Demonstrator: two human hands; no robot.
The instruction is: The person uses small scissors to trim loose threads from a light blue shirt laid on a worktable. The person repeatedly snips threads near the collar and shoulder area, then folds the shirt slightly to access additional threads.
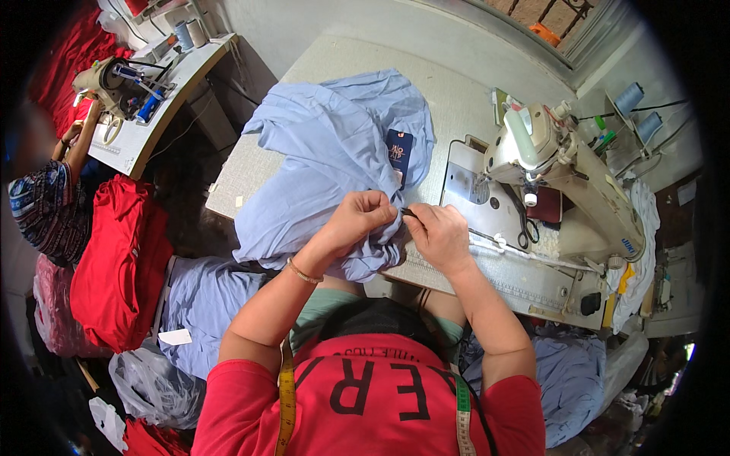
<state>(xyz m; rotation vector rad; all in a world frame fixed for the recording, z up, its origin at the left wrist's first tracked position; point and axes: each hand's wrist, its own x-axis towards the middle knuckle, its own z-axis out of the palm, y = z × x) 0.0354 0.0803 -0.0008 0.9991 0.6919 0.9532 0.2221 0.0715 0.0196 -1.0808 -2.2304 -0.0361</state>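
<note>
Speckled pale-grey sewing table (464, 106) stretches beyond the left hand (356, 220). Bunched light-blue cloth (312, 152) spreads left of and beyond that hand, whose fingertips pinch together over it; what they hold is too small to tell. Beyond them lies a navy rectangular card tag (398, 148). The right hand (441, 237) grips a small black object (410, 213). Right of it are black metal scissors (525, 228) and a cream metal sewing machine (597, 182).

dark item (408, 213) at right hand (441, 237): too small to ID | left hand (356, 219) pinch: contents hidden | light-blue garment (315, 178): part behind left forearm | co-worker (49, 199): head blurred | red fabric (76, 49) upper left: cut by lens rim
</note>
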